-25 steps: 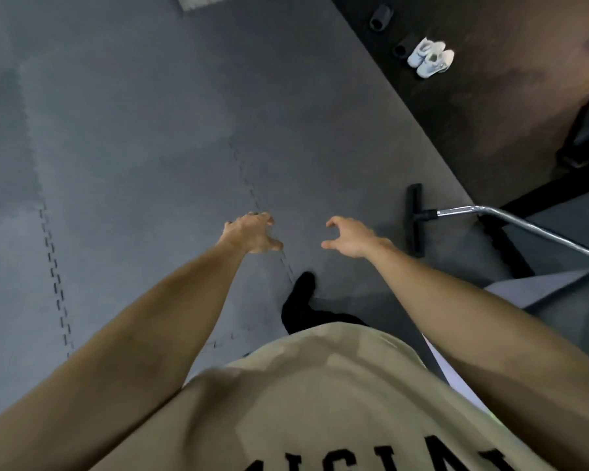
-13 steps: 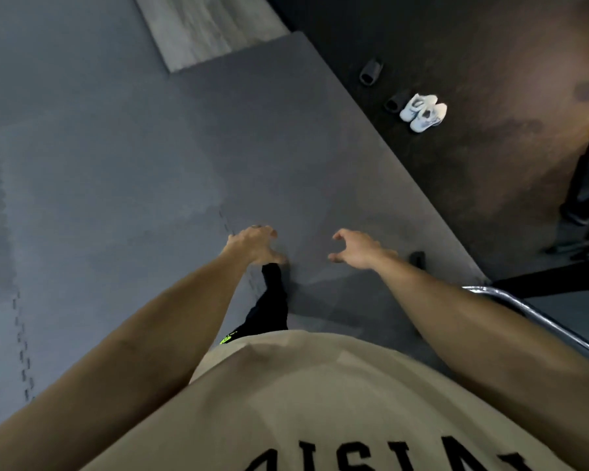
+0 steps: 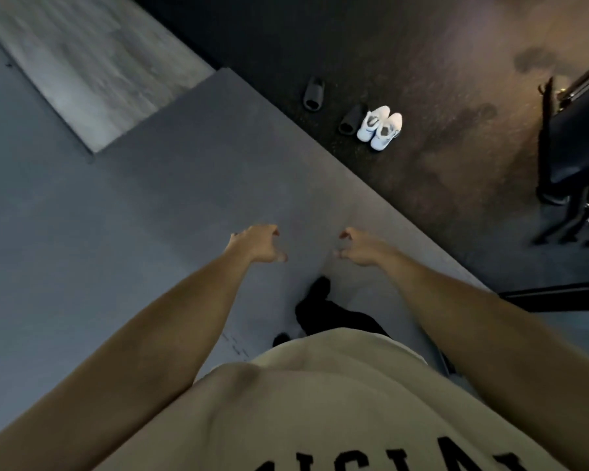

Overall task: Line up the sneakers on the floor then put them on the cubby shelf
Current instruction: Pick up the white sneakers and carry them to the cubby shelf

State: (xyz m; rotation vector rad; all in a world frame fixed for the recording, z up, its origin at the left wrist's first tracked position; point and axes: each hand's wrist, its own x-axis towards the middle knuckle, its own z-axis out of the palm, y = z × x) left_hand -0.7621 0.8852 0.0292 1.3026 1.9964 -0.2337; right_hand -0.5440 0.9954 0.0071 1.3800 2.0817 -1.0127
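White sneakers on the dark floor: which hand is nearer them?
Right. The right hand hangs empty below the white sneakers; the left hand hangs farther out to their lower left.

Shirt [image 3: 337, 413] reads "ICIA" (cut off).

The grey floor mat [image 3: 191, 185] looked like matt foam with a fine, even grain, while the dark floor [image 3: 439, 79] beyond it was coarse, speckled and patchy, like rubber or short carpet. The pale plank panel [image 3: 92, 69] showed a streaked wood-grain finish, and the white sneakers [image 3: 381, 126] looked smooth beside two matt black slides [image 3: 352, 117]. The beige T-shirt [image 3: 320, 402] was soft matt cloth with black printed letters, and the black chair [image 3: 572, 144] had a faintly glossy seat and frame.
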